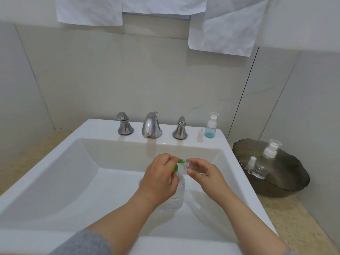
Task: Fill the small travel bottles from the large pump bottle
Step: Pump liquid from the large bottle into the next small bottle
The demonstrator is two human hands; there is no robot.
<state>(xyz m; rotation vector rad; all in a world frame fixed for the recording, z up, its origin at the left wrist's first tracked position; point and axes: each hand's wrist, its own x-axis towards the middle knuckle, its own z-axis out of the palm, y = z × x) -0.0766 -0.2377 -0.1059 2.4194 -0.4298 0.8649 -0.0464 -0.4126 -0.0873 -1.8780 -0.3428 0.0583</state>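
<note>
White sink (103, 129), wide basin, takes up most of the view; the work goes on over it. Dark tray (296, 183) on the counter to the right, well apart from the hands. Clear pump bottle (180, 189) with a green pump head is held upright above the basin. The left hand (160, 179) grips it, fingers curled round its neck and up onto the green top. The right hand (204, 172) pinches a small bottle (191, 166) between thumb and fingers, tilted, its open mouth touching the green nozzle. Its fill level is too blurred to read. Two capped clear bottles (267, 155) stand on the tray; their contents cannot be told. A blue bottle (210, 127) and a tiny dropper bottle (199, 134) stand on the sink's back ledge, capped. Judgement: mid-task, one small bottle being filled now; it remains uncapped, and others may yet need filling.
</note>
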